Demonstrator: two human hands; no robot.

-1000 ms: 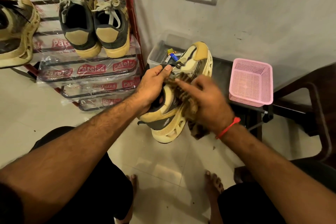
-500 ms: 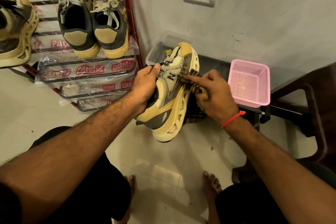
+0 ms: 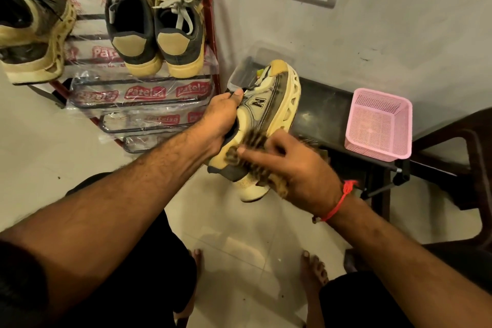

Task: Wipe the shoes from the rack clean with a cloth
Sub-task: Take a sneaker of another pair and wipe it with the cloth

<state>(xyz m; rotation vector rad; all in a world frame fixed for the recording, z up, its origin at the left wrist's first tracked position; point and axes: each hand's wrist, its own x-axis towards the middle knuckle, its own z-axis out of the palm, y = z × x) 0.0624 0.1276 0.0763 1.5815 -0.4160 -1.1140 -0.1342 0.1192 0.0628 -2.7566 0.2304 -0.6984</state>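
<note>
Beside the rack (image 3: 207, 34), left hand (image 3: 221, 117) grips a grimy yellow-grey shoe (image 3: 266, 114); right hand (image 3: 292, 168) clutches the cloth (image 3: 255, 138).

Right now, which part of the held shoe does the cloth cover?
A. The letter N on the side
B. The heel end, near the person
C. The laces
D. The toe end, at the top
B: the right hand presses the cloth on the near, heel end of the shoe, which the left hand holds; the N and the toe show uncovered.
</note>
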